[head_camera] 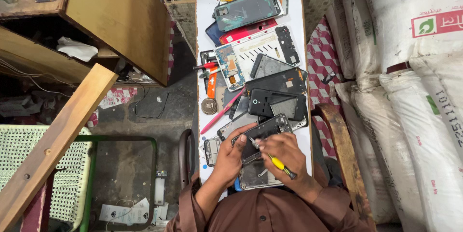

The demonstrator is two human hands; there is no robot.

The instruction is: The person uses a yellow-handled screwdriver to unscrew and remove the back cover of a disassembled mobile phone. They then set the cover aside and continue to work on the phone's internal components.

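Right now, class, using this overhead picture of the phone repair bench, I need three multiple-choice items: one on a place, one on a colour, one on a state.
1. Where does the pink stick lie?
A. On the white board, ahead and left of the hands
B. On the green chair
C. On the white sacks

2. What colour is the handle of the screwdriver?
A. Blue
B. Yellow and black
C. White

3. How is the opened phone being kept?
A. Lying alone on the floor
B. Shut inside a drawer
C. Gripped by the left hand while the right hand puts the screwdriver to it

Answers:
1 A: it slants across the white board beside the phone parts.
2 B: yellow grip with black bands shows under the right hand.
3 C: the left hand's fingers wrap its edge and the tool tip meets it.
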